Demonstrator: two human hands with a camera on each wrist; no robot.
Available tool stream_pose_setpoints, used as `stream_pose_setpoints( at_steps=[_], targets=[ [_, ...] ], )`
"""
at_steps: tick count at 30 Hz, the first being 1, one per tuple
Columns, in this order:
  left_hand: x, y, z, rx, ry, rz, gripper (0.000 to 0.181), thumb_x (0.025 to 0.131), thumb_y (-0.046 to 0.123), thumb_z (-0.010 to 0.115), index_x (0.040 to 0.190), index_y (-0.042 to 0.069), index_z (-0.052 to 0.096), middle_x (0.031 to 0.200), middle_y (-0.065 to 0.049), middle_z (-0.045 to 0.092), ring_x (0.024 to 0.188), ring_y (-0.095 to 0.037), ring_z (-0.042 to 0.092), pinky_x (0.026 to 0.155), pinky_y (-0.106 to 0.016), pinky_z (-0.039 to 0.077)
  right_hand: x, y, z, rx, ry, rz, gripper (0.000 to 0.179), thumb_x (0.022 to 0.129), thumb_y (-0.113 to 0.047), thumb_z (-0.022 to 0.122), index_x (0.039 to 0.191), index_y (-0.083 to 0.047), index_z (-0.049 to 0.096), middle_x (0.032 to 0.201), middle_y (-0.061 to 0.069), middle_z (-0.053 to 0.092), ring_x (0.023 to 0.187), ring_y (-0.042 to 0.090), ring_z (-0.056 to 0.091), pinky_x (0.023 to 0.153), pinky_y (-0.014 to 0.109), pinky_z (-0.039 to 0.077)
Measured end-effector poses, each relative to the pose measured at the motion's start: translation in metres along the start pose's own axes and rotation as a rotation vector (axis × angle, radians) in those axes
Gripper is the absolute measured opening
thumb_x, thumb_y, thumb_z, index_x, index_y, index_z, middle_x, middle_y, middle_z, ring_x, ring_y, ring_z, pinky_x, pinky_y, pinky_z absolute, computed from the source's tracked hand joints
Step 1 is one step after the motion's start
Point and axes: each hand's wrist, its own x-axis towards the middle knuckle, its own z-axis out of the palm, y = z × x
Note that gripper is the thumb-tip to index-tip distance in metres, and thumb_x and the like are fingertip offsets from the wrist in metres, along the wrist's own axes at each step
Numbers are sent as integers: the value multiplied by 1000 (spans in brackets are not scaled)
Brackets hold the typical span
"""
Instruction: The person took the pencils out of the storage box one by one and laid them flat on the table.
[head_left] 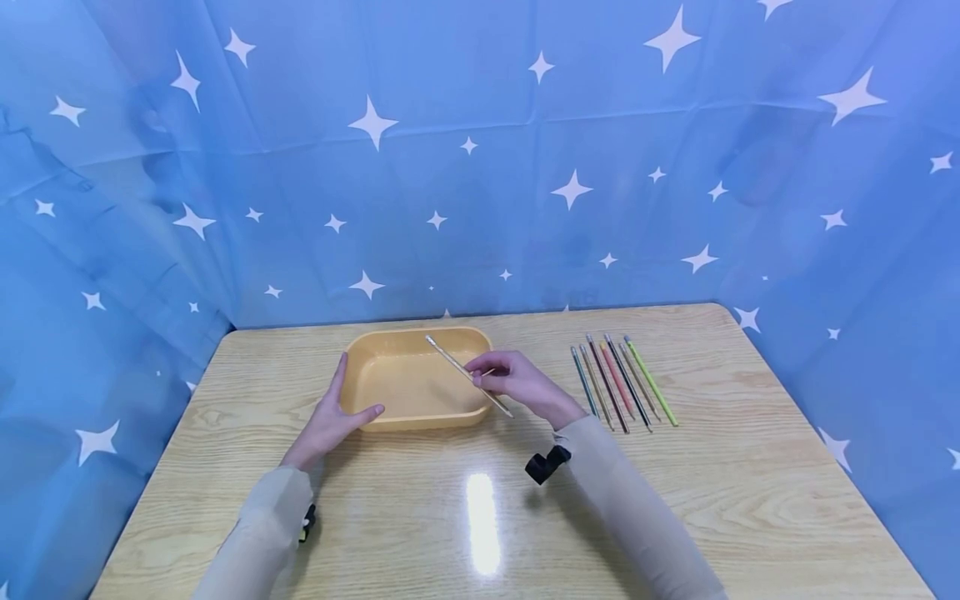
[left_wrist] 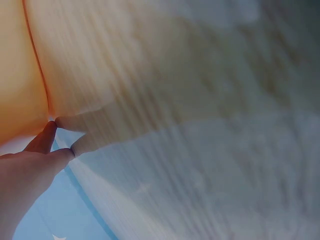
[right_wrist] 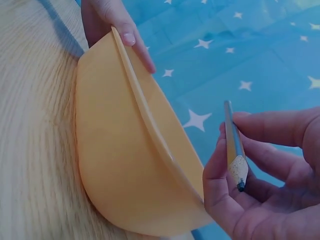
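Note:
A pencil [head_left: 450,358] with a gold-coloured body is pinched between the thumb and fingers of my right hand [head_left: 521,383]. It slants over the right part of a yellow-orange plastic basin [head_left: 408,424], above the rim. The right wrist view shows the pencil's [right_wrist: 234,142] sharpened dark tip pointing towards the camera. My left hand [head_left: 330,425] rests at the basin's left end, fingers straight along the side and thumb stretched over the front rim. In the left wrist view, that hand [left_wrist: 32,167] is beside the basin's wall [left_wrist: 22,65].
Several pencils [head_left: 617,375] in different colours lie side by side on the wooden table [head_left: 405,517], right of the basin. A blue cloth [head_left: 480,183] with white stars hangs behind the table and along both sides.

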Motion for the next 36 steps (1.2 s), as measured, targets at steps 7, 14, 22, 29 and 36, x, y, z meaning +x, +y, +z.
stream_pose_setpoints(
  at_steps=[7,14,22,29,36],
  targets=[
    [1,0,-1,-7,-3,-5,115,84,35,77,154,25,-14,159,-19,-5,143,-42,2,114,-57,7,-11,1,-2,14,18,5,31,94,-6,62,121,8,60,107,16,62,92,17,58,80,28,51],
    [1,-2,-1,-14,-2,6,115,83,35,77,154,26,-13,160,-18,-4,143,-41,2,114,-56,7,-23,4,-5,31,26,-20,31,93,-4,61,120,10,59,106,21,62,90,18,58,79,26,51],
    [1,0,0,-2,-4,16,115,84,33,77,154,25,-14,159,-19,-4,143,-42,3,113,-58,8,-37,11,-15,48,90,-23,31,92,-5,63,119,8,62,113,23,62,94,18,59,81,26,49],
    [0,1,-1,-15,-5,19,114,84,32,77,154,26,-13,160,-18,-5,143,-42,1,113,-58,8,-48,22,-26,89,165,4,33,92,-4,62,121,10,59,111,23,61,95,19,58,81,24,49],
    [0,-1,-1,-17,-2,25,113,84,33,76,154,27,-13,160,-18,-5,143,-42,1,113,-58,7,-57,34,-39,150,241,50,36,94,-4,60,125,14,54,115,25,56,97,17,56,84,23,49]
  ],
)
